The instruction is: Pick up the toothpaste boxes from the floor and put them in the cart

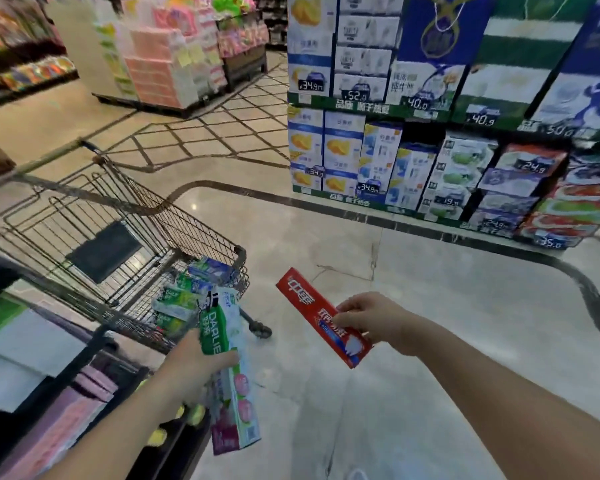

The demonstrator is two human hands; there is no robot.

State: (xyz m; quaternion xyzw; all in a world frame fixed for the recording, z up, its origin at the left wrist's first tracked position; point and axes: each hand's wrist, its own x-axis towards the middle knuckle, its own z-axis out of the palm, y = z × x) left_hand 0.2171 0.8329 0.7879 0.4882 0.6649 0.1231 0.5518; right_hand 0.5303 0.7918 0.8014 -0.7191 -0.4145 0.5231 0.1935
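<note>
Both hands carry boxes toward the cart (201, 233) at ten o'clock: left hand (198, 362) grips two toothpaste boxes (222, 344), right hand (368, 318) pinches the red box (312, 306); next, I think, dropping them inside.

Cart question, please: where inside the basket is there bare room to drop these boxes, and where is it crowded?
The cart has bare wire floor from the dark flap to its right wall. The near corner is crowded with toothpaste boxes. Left hand holds two boxes there; right hand holds the red box outside.
</note>
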